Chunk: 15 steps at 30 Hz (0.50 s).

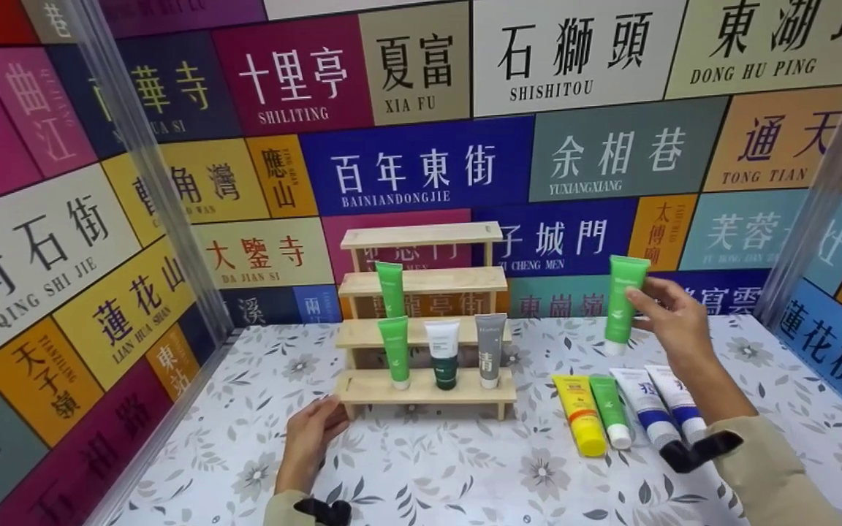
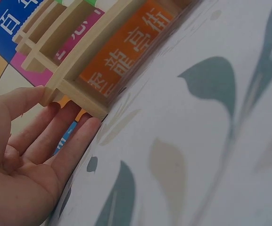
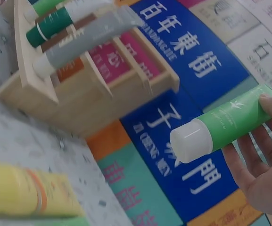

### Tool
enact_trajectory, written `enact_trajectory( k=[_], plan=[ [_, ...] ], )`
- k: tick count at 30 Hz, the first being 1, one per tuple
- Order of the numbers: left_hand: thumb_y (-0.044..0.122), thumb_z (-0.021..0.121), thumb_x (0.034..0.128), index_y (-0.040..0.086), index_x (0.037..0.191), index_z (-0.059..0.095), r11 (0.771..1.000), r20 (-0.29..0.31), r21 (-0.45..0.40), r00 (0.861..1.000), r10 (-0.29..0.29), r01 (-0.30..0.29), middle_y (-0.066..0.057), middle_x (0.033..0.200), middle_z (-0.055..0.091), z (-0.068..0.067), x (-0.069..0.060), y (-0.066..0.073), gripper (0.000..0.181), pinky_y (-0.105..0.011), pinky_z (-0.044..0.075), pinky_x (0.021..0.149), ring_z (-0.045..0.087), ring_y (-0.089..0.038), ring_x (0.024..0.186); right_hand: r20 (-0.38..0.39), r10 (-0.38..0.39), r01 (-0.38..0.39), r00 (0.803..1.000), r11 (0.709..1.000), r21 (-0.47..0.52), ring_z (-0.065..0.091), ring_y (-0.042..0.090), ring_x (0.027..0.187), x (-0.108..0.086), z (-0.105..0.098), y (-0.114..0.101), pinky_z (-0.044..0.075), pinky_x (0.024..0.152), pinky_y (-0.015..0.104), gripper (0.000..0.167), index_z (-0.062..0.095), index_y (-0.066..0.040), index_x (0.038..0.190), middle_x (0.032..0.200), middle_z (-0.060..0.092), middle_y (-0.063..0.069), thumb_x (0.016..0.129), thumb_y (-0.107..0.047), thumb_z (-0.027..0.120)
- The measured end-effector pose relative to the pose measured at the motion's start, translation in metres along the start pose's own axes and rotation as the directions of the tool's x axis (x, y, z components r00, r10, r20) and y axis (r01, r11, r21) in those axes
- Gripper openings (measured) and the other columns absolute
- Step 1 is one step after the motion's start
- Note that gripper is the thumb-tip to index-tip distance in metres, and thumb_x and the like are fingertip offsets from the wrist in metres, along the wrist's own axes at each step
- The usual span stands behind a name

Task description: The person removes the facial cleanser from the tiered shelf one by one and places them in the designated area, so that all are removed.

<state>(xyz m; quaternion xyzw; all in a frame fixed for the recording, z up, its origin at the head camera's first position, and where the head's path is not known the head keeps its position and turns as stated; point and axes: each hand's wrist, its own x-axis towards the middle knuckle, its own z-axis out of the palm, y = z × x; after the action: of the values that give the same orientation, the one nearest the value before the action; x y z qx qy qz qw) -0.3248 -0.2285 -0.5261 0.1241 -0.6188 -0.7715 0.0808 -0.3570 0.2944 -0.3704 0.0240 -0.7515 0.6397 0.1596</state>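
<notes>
My right hand [image 1: 673,318] pinches a green tube [image 1: 626,299] between thumb and fingers, its white cap pointing down, raised above the table. In the right wrist view this green tube [image 3: 237,115] lies slantwise across the fingers. My left hand [image 1: 315,431] grips the lower left corner of a stepped wooden shelf [image 1: 428,394]. The left wrist view has the thumb on the corner and the fingers [image 2: 74,146] beneath it. On the bottom step stand another green tube [image 1: 395,351], a white-and-dark-green tube [image 1: 444,354] and a grey tube [image 1: 490,351]. One more green tube [image 1: 390,288] stands a step higher.
Right of the shelf, a yellow tube [image 1: 579,416], a green tube [image 1: 611,410] and two white-and-blue tubes [image 1: 644,405] lie side by side on the leaf-patterned tabletop [image 1: 421,475]. Behind rises a wall of coloured panels [image 1: 421,164] with lettering; clear posts [image 1: 154,161] flank it.
</notes>
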Motion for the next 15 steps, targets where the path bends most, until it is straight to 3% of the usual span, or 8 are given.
enact_trajectory(
  k=[6, 15],
  plan=[
    [0.018, 0.065, 0.0980, -0.013, 0.127, 0.058, 1.000, 0.002, -0.010, 1.000, 0.008, -0.008, -0.018, 0.102, 0.076, -0.001, 0.000, 0.001, 0.043, -0.031, 0.063, 0.082, 0.074, -0.021, 0.091, -0.031, 0.076, -0.075, 0.997, 0.997, 0.031, 0.063, -0.007, 0.089, -0.002, -0.035, 0.022, 0.059, 0.073, 0.015, 0.040, 0.056, -0.025, 0.126, 0.104, 0.060, -0.025, 0.092, -0.041, 0.071],
    [0.019, 0.066, 0.0975, -0.012, 0.129, 0.057, 1.000, 0.003, 0.000, 1.000, 0.003, -0.003, -0.021, 0.106, 0.075, 0.001, -0.001, 0.001, 0.045, -0.031, 0.063, 0.082, 0.074, -0.023, 0.093, -0.076, 0.195, -0.204, 0.978, 0.970, -0.134, 0.062, -0.010, 0.080, -0.004, -0.081, 0.059, 0.060, 0.071, 0.017, 0.044, 0.053, -0.029, 0.125, 0.091, 0.059, -0.027, 0.090, -0.051, 0.069]
  ],
)
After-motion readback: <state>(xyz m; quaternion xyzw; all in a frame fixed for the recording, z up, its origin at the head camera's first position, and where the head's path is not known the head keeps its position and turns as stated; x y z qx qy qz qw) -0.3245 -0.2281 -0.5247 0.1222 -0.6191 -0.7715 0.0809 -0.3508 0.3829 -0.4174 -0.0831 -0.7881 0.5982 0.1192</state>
